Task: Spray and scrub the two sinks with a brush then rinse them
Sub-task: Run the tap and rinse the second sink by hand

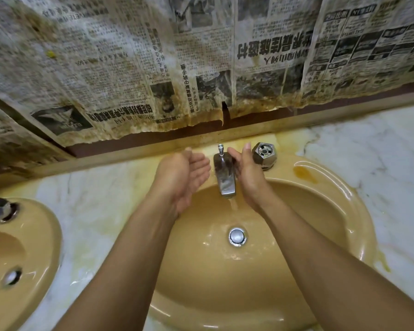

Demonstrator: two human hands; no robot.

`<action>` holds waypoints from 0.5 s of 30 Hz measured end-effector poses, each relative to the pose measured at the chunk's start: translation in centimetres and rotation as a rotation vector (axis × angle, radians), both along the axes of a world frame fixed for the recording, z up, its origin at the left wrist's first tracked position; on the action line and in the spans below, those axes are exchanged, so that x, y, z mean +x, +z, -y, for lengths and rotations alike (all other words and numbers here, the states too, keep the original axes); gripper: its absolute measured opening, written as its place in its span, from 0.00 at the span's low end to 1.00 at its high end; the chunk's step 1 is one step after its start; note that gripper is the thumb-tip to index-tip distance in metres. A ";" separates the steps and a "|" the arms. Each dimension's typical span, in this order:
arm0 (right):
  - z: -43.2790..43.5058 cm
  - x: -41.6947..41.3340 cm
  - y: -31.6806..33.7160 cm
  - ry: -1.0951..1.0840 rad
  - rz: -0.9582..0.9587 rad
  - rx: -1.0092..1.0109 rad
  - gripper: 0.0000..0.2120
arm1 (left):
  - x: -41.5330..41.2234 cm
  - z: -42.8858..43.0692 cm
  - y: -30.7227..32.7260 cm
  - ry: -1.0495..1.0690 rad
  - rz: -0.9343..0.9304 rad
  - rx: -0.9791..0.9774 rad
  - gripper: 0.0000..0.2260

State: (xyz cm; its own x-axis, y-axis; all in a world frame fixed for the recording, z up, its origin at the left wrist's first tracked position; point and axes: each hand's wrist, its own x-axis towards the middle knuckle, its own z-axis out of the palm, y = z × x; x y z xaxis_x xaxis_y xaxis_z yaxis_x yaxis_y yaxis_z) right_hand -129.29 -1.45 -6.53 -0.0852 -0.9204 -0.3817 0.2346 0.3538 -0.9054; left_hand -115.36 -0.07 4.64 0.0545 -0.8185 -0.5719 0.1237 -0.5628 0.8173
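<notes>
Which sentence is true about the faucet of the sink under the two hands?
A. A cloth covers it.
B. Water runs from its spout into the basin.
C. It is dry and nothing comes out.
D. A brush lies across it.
B: a thin stream of water falls from the spout of the faucet into the sink, with the left hand and right hand beside it.

- Sink [320,271]: glossy tan ceramic, smooth and wet.
- Second sink [34,247]: same glossy glaze.
- Tap [225,180]: dulled, spotted metal.
- Knob [264,152]: shiny faceted metal.
- Drain plug [237,236]: polished metal.
- Tabletop [368,144]: smooth white marble, yellow-stained.
- Newspaper [129,68]: matt, stained, ragged-edged paper.
</notes>
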 end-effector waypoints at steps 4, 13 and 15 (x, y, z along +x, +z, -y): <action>-2.0 0.5 0.1 0.060 0.080 -0.022 0.47 | -0.2 -2.8 -5.2 0.080 -0.103 0.183 0.18; 2.9 -0.6 -0.7 0.185 -0.247 -0.019 0.53 | -4.2 -2.7 -10.1 0.251 -0.691 0.491 0.17; 1.2 -0.9 -0.1 0.130 -0.194 -0.038 0.48 | -4.6 -2.1 -10.4 0.256 -0.686 0.500 0.17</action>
State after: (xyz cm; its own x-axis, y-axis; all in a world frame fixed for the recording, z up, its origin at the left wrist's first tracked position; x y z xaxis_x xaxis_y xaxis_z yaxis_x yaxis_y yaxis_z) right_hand -130.23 -2.62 -6.60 -0.0330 -0.9419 -0.3343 0.0096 0.3342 -0.9425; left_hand -119.92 2.01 -5.73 -0.2849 -0.4739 -0.8332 0.6671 -0.7222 0.1826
